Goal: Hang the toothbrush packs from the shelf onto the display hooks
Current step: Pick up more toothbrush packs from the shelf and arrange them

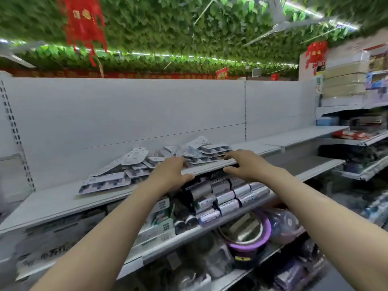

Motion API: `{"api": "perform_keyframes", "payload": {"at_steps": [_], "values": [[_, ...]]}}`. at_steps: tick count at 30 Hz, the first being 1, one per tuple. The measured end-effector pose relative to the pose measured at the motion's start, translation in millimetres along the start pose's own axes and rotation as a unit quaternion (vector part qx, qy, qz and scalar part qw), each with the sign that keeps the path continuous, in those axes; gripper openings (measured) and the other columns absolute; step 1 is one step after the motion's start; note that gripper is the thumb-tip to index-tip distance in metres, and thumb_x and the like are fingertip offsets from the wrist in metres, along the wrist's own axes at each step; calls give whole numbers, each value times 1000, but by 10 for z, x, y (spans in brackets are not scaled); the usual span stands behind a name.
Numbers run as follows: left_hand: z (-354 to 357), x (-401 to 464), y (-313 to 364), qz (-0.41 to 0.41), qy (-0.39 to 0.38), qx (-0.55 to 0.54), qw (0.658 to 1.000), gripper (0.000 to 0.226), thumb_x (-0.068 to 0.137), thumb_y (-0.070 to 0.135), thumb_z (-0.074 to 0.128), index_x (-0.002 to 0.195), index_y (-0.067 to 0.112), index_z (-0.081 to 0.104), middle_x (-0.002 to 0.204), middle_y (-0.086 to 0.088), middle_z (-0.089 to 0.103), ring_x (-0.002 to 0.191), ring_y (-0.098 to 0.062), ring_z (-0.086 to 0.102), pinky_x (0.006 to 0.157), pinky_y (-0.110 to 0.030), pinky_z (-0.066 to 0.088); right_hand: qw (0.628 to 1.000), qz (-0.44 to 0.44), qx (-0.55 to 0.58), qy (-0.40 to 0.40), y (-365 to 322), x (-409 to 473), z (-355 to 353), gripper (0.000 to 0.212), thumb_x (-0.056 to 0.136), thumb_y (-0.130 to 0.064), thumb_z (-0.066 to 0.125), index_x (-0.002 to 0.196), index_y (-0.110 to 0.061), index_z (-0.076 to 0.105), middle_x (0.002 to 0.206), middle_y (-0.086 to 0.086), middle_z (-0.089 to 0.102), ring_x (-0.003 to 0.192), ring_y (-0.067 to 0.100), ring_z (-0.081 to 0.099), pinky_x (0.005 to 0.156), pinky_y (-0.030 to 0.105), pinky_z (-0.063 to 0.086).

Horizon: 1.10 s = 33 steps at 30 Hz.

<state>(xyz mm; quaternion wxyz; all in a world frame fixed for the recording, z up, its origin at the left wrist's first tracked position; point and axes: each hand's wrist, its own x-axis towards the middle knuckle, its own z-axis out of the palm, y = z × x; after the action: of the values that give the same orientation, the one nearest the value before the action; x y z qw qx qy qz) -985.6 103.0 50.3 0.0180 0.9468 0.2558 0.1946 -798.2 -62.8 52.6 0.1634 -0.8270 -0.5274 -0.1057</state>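
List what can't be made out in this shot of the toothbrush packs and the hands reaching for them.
- Display hooks: none visible in the head view.
- Print on the toothbrush packs: blurred, unreadable.
- Left hand fingertips: whether they touch a pack is unclear from this angle.
- Right hand: hovers at the shelf edge; contact unclear.
- Lower shelf goods: motion-blurred.

Two hands [174, 175] [243, 166]; one heap of toothbrush packs [130, 171], uncountable.

A retail shop aisle is shown. White metal gondola shelving [63, 198] with slotted uprights [12, 131] and bare back panels [126, 110] is stocked in tiers with packaged goods [222, 196]. Boxed stock [344, 80] is stacked at right, and red festive decorations [84, 24] are hung from a ceiling of artificial foliage [168, 28].
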Motion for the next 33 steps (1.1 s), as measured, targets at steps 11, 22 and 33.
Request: {"api": "perform_keyframes", "payload": {"at_steps": [11, 22, 33], "values": [[1101, 2153, 226, -22, 68, -93, 993, 51, 91, 52, 59, 131, 20, 56, 134, -3, 57, 129, -24, 47, 102, -38, 42, 997, 29, 70, -10, 1581, 1522, 262, 48, 98, -43, 58, 138, -17, 56, 140, 1, 59, 127, 17, 54, 103, 31, 43], [1942, 3007, 356, -140, 113, -82, 980, 66, 96, 58, 45, 145, 14, 41, 150, -10, 43, 139, -29, 37, 114, -44, 31, 972, 46, 227, -34, 2354, 2600, 891, 56, 97, -47, 58, 143, -17, 48, 142, 5, 55, 128, 21, 53, 104, 33, 43], [2239, 3400, 1007, -217, 191, -87, 953, 63, 97, 59, 42, 145, 19, 45, 146, -1, 51, 136, -20, 43, 112, -34, 33, 931, 84, 348, -68, 2928, 3614, 1222, 66, 93, -52, 60, 143, -12, 43, 136, 9, 56, 120, 31, 57, 98, 40, 49]]}}
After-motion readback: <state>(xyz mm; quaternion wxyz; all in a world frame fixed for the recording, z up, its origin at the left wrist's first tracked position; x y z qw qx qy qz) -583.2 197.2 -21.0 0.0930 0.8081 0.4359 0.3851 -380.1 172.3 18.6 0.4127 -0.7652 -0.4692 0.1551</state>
